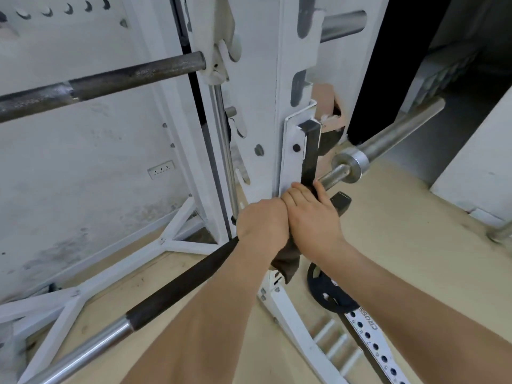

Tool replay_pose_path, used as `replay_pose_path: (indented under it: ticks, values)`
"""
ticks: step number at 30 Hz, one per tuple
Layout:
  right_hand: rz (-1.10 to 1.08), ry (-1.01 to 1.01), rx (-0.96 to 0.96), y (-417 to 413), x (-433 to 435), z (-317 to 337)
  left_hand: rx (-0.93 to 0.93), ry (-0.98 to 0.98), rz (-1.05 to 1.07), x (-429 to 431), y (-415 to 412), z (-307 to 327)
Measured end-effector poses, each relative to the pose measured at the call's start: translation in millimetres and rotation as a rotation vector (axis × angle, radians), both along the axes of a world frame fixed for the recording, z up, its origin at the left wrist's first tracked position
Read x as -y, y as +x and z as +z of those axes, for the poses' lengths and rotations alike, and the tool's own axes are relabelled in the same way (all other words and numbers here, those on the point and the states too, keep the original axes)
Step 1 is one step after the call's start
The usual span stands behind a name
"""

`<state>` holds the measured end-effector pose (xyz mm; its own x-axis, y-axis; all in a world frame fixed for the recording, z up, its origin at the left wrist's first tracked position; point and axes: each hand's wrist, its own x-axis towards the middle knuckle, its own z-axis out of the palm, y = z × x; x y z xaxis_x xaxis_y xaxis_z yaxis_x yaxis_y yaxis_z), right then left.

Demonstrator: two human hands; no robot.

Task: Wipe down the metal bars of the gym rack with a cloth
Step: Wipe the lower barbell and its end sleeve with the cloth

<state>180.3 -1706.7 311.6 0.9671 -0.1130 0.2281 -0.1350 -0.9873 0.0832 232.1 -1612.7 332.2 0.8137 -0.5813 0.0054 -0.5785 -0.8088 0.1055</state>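
A white gym rack (260,106) fills the frame, with a barbell (177,284) running from the lower left corner up to the black hook (310,151) bolted on the rack's near upright. The bar's chrome collar and sleeve stick out past that upright to the right. The bar looks long, rigid and heavy, smooth where it is chrome and rough along the dark knurled stretch. It is best left resting on the hook and gripped around the shaft. The left hand (263,220) is curled over the knurled shaft just short of the upright. The right hand (313,214) presses against it, with fingers wrapped round the bar at the foot of the hook. A dark cloth (286,261), soft and limp, hangs in a tail below the two hands. It appears bunched under the right palm, though exactly how it is pinned cannot be seen. A black weight plate (327,289) lies at the rack's base.
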Motion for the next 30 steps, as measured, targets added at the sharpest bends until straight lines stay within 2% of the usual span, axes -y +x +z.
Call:
replay_pose_path:
  ticks: [3,5,12,17,24,30]
  values:
    - [-0.050,-0.015,-0.079,4.4,-1.7,-2.7,-0.072,0.000,-0.046,-1.0,3.0,0.6]
    - [-0.033,-0.030,-0.061,2.1,-5.5,1.0,-0.056,-0.010,-0.062,-8.1,0.6,-0.1]
    - [0.196,0.078,-0.031,1.7,-61.9,4.4,0.073,0.013,0.065,-77.9,-12.4,-13.8]
    - [0.321,0.016,-0.117,4.5,-96.0,8.8,0.156,0.072,0.144,-124.0,-25.8,-15.8]
    - [0.481,0.049,-0.185,2.4,-161.5,20.2,0.156,0.154,0.264,-195.6,-43.0,-18.2]
    - [0.634,0.117,-0.261,-2.1,-247.0,25.6,0.087,0.079,0.325,-297.7,-63.6,-11.5]
